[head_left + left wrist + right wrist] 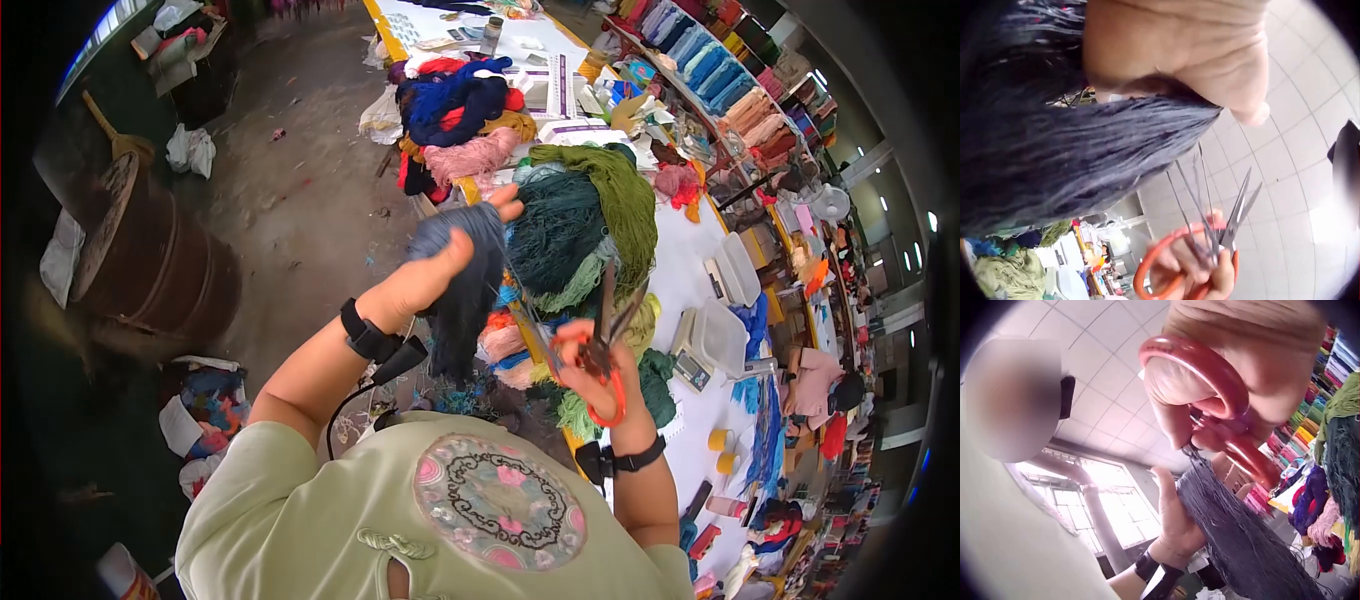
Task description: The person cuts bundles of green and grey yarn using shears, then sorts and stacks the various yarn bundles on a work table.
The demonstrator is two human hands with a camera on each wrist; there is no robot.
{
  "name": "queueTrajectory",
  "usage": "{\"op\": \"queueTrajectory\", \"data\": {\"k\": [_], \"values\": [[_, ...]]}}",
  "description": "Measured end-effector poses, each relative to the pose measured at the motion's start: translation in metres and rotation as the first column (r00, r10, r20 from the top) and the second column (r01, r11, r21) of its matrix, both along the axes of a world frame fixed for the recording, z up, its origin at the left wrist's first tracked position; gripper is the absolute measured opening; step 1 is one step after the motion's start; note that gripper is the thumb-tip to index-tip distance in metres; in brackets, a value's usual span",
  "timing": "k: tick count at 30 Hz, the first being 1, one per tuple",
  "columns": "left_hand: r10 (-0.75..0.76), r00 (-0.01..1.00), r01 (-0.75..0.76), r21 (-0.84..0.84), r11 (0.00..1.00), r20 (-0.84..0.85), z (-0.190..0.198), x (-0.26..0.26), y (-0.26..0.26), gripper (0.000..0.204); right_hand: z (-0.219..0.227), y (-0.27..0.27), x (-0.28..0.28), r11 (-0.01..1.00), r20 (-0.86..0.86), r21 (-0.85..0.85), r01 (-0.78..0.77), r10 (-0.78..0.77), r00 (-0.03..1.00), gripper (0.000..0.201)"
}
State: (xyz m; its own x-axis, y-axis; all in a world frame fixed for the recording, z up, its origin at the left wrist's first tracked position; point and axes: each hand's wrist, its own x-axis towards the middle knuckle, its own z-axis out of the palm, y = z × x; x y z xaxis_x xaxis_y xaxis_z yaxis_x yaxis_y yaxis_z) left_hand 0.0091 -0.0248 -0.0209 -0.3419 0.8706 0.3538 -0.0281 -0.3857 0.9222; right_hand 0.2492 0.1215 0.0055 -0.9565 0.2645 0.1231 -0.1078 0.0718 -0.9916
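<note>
My left hand (435, 275), thumb raised and fingers outstretched, carries a skein of dark grey-blue yarn (468, 240) draped over it. The skein's long end hangs down in the head view and fills much of the left wrist view (1079, 156). My right hand (590, 360) holds scissors with orange handles (612, 395), fingers through the loops. The scissor blades (1240, 209) are parted and point away from the skein. A few strands (1191, 194) stretch from the skein to the right fingertips, which pinch them.
Beside the hands, dark green and olive yarn (630, 200) is heaped on the white table (700, 420). Blue, red and pink yarn (455, 105) lies farther along. A scale (692, 365) and clear tubs stand to the right. A rusty drum (150, 250) stands on the left.
</note>
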Motion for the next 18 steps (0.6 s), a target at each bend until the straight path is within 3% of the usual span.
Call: {"op": "queueTrajectory", "data": {"k": [2,3,5,6,8,9,10,11,12,13,14,15,16,17,18], "values": [[0.096,0.973,-0.105,0.030,0.994,0.212,0.001,0.001,0.001,0.103,-0.005,0.004,0.024,0.997,0.147,-0.064,-0.042,0.051,0.988,0.039],[0.099,0.972,-0.107,0.027,0.994,0.214,0.000,0.000,0.002,0.103,-0.017,0.009,0.038,0.997,0.149,-0.067,-0.044,0.054,0.987,0.039],[0.080,0.944,-0.145,0.184,0.972,0.321,-0.002,-0.004,0.005,0.082,-0.056,0.025,0.063,0.990,0.338,0.096,-0.103,0.065,0.939,0.039],[0.082,0.943,-0.148,0.185,0.972,0.324,-0.001,-0.002,0.004,0.082,-0.076,0.029,0.072,0.990,0.340,0.097,-0.106,0.067,0.938,0.039],[0.026,0.999,-0.021,0.138,0.990,-0.037,0.005,0.002,0.003,0.074,-0.104,0.037,0.083,0.910,0.454,0.414,-0.002,-0.204,0.867,0.043],[0.054,0.963,-0.011,0.162,0.987,-0.265,0.002,0.004,0.008,0.064,-0.105,0.037,0.077,0.929,0.381,0.349,0.120,-0.258,0.888,0.057],[0.044,0.870,0.019,0.122,0.992,-0.491,0.020,0.011,0.007,0.061,-0.097,0.034,0.062,0.946,0.197,0.260,0.193,-0.248,0.949,0.066],[0.078,0.809,0.021,0.162,0.987,-0.583,0.021,0.022,0.015,0.062,-0.088,0.029,0.044,0.957,0.005,0.154,0.246,-0.250,0.968,0.075],[0.130,0.670,0.002,0.178,0.984,-0.730,0.022,0.030,0.023,0.068,-0.072,0.025,0.019,0.965,-0.148,0.135,0.223,-0.203,0.968,0.081],[0.170,0.637,-0.017,0.207,0.978,-0.752,0.021,0.038,0.033,0.078,-0.055,0.016,-0.004,0.973,-0.299,0.123,0.195,-0.150,0.942,0.086],[0.212,0.601,-0.036,0.238,0.971,-0.770,0.019,0.043,0.041,0.088,-0.041,-0.002,-0.020,0.983,-0.311,-0.073,0.169,-0.184,0.933,0.091],[0.217,0.600,-0.039,0.243,0.969,-0.770,0.026,0.044,0.041,0.088,-0.038,-0.018,-0.026,0.973,-0.228,-0.140,0.183,-0.212,0.950,0.093],[0.262,0.476,-0.143,0.220,0.965,-0.840,0.035,0.044,0.039,0.095,-0.036,-0.026,-0.031,0.959,-0.144,-0.203,0.198,-0.230,0.963,0.094],[0.287,0.340,-0.253,0.207,0.945,-0.896,0.041,0.042,0.037,0.102,-0.038,-0.023,-0.035,0.962,-0.147,-0.198,0.188,-0.219,0.964,0.094],[0.296,0.336,-0.264,0.212,0.941,-0.894,0.043,0.034,0.031,0.102,-0.042,-0.017,-0.039,0.971,-0.167,-0.019,0.239,-0.238,0.957,0.095]]}}
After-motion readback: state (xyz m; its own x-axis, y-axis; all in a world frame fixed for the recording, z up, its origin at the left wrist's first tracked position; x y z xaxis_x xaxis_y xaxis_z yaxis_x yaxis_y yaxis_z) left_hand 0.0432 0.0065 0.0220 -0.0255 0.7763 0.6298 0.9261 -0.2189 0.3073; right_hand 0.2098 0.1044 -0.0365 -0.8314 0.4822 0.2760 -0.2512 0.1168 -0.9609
